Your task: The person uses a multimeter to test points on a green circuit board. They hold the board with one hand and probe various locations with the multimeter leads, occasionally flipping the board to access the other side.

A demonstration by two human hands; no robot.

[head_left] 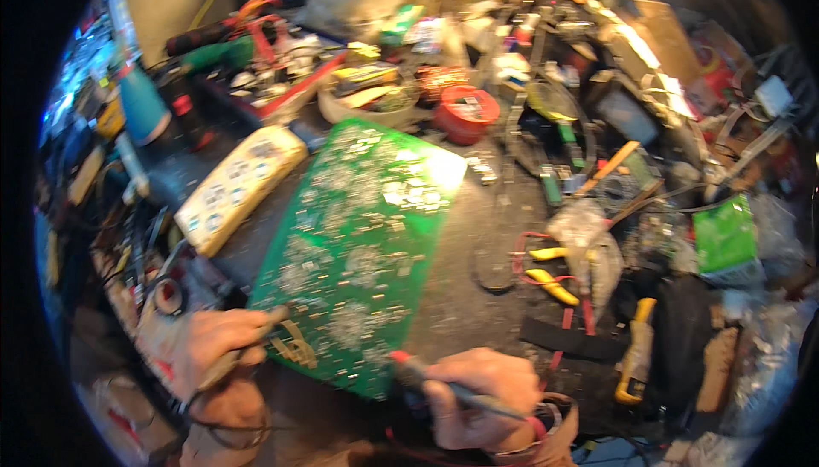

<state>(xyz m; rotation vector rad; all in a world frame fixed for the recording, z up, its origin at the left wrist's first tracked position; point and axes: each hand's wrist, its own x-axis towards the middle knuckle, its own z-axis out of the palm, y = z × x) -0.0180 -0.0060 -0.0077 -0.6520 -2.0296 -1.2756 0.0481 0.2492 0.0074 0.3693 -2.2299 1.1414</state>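
Observation:
A large green circuit board (pixel 341 245), dotted with many small shiny components, lies tilted on the worktable. Over its lower left edge, my left hand (pixel 226 343) is closed around a slim tan-grey pen-shaped tool (pixel 275 317); a dark cable loops below that wrist. Just off the board's lower right corner, my right hand (pixel 486 382) grips a dark grey pen-shaped tool (pixel 478 400). A red end (pixel 399 356) shows at the board's edge, in line with that tool. Blur hides whether either tip touches the board.
A cream power strip (pixel 241 190) lies left of the board. Beyond it stand a round tray (pixel 328 113) of small items and a red tub (pixel 467 116). Yellow-handled pliers (pixel 553 286), a yellow cutter (pixel 635 356), wires and a green packet (pixel 725 237) crowd the right.

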